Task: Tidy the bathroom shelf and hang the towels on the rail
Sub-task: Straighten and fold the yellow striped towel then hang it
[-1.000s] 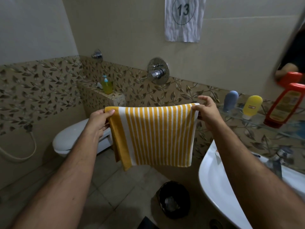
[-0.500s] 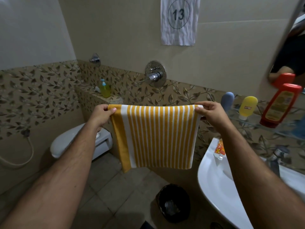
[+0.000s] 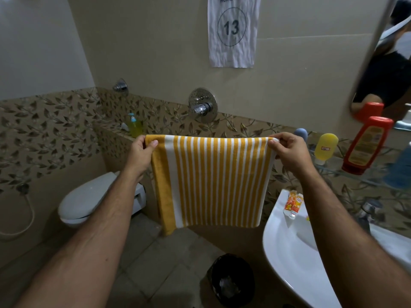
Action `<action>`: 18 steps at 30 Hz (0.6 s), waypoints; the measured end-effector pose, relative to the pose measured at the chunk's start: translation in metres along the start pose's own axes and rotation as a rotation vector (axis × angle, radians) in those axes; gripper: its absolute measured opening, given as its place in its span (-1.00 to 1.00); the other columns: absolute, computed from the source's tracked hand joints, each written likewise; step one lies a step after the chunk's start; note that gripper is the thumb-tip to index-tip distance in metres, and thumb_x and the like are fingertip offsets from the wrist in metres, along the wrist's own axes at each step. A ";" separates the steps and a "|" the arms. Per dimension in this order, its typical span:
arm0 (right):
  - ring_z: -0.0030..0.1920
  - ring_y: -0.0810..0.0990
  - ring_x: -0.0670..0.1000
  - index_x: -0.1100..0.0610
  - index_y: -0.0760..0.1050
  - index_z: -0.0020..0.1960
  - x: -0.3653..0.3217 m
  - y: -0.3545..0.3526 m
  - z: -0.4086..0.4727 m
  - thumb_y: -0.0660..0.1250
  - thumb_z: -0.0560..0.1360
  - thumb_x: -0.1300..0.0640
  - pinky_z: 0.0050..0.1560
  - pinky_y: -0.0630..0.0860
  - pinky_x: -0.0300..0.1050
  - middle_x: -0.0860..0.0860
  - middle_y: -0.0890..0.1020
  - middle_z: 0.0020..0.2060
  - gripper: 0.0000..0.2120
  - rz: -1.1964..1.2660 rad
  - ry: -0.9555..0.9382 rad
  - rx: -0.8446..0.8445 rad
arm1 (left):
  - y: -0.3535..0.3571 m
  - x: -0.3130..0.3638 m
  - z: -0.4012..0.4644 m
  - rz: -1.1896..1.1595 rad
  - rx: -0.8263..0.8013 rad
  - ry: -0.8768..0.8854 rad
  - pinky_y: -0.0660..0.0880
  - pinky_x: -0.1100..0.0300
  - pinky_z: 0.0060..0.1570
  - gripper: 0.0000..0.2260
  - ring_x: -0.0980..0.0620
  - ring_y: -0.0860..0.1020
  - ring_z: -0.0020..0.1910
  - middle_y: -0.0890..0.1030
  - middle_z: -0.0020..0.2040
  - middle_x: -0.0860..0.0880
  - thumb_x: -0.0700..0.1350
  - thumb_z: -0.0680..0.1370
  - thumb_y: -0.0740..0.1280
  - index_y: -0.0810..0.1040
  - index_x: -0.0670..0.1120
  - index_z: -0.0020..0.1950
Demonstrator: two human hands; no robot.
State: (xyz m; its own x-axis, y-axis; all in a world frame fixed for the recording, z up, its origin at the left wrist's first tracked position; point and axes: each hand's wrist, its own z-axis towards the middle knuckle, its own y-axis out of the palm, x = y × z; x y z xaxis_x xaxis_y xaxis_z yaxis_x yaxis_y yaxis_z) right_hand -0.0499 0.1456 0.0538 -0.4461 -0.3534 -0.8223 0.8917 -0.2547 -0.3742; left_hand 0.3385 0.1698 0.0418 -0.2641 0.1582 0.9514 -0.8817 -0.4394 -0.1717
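Pinching towel [image 3: 211, 181] corners, both hands [image 3: 139, 156]

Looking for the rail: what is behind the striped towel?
Above the striped towel only leaf-patterned wall tile shows. Whatever lies directly behind it, rail included, is covered. The left hand and right hand pinch its top corners.

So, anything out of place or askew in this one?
One thing: a small orange tube lies on the rim of the white sink, not on the glass shelf with the bottles. The striped towel hangs level.
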 end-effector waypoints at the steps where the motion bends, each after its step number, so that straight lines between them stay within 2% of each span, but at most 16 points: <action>1: 0.02 0.65 -0.01 0.09 0.60 0.13 0.000 -0.002 0.002 0.33 0.58 0.11 0.06 0.63 0.02 0.01 0.67 -0.04 -0.84 -0.028 -0.011 0.004 | 0.002 0.002 0.001 -0.006 0.003 0.005 0.57 0.04 -0.09 -0.94 -0.02 0.57 -0.10 0.60 -0.04 -0.10 -0.06 0.62 0.27 0.52 0.02 0.04; 5: -0.02 0.64 -0.03 0.11 0.60 0.12 -0.003 -0.009 0.007 0.35 0.57 0.09 -0.01 0.62 -0.07 -0.03 0.65 -0.08 -0.83 -0.153 -0.080 0.030 | 0.010 0.012 0.006 -0.029 0.029 0.032 0.57 -0.01 -0.07 -0.95 -0.04 0.57 -0.11 0.59 -0.08 -0.08 -0.04 0.62 0.27 0.51 0.08 -0.03; 8: -0.07 0.61 -0.03 0.15 0.62 0.08 -0.002 -0.014 0.012 0.37 0.55 0.09 -0.11 0.49 -0.19 -0.04 0.62 -0.14 -0.83 -0.296 -0.133 0.090 | 0.019 0.017 0.006 -0.039 0.029 0.062 0.58 0.03 -0.09 -0.93 -0.03 0.57 -0.11 0.59 -0.08 -0.07 -0.05 0.62 0.26 0.49 0.08 -0.05; 11: -0.14 0.60 0.02 0.15 0.61 0.02 -0.003 -0.019 0.017 0.37 0.55 0.05 -0.17 0.49 -0.13 0.01 0.63 -0.19 -0.83 -0.411 -0.168 0.141 | 0.028 0.022 0.008 -0.050 0.039 0.080 0.55 0.12 -0.17 -0.92 0.01 0.56 -0.13 0.58 -0.11 -0.03 -0.07 0.63 0.26 0.48 0.07 -0.06; 13: -0.16 0.55 0.04 0.16 0.59 -0.01 -0.005 -0.020 0.020 0.35 0.56 0.04 -0.19 0.42 -0.12 0.04 0.59 -0.18 -0.82 -0.430 -0.168 0.161 | 0.030 0.023 0.010 -0.077 0.040 0.083 0.55 0.12 -0.15 -0.92 -0.01 0.56 -0.10 0.58 -0.10 -0.03 -0.08 0.62 0.26 0.48 0.07 -0.05; 15: -0.14 0.50 0.02 0.15 0.54 -0.03 -0.005 -0.022 0.024 0.31 0.58 0.02 -0.22 0.38 -0.13 0.05 0.52 -0.14 -0.81 -0.363 -0.114 0.132 | 0.032 0.023 0.011 -0.096 0.029 0.073 0.57 0.08 -0.09 -0.92 -0.03 0.56 -0.07 0.58 -0.07 -0.06 -0.08 0.63 0.26 0.48 0.07 -0.05; 18: -0.13 0.50 0.00 0.07 0.48 -0.07 -0.009 -0.023 0.024 0.21 0.63 0.00 -0.24 0.43 -0.14 0.03 0.52 -0.16 -0.81 0.050 0.084 -0.033 | 0.036 0.025 0.012 -0.133 0.000 0.072 0.55 0.14 -0.16 -0.92 0.00 0.55 -0.10 0.57 -0.10 -0.03 -0.09 0.64 0.24 0.50 0.03 -0.02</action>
State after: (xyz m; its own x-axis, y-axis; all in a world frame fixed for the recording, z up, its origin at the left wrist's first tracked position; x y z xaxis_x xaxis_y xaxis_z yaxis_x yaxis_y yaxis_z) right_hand -0.0686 0.1334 0.0803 -0.3944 -0.2882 -0.8726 0.9152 -0.2088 -0.3447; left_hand 0.3053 0.1470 0.0623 -0.1725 0.2779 0.9450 -0.9109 -0.4101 -0.0457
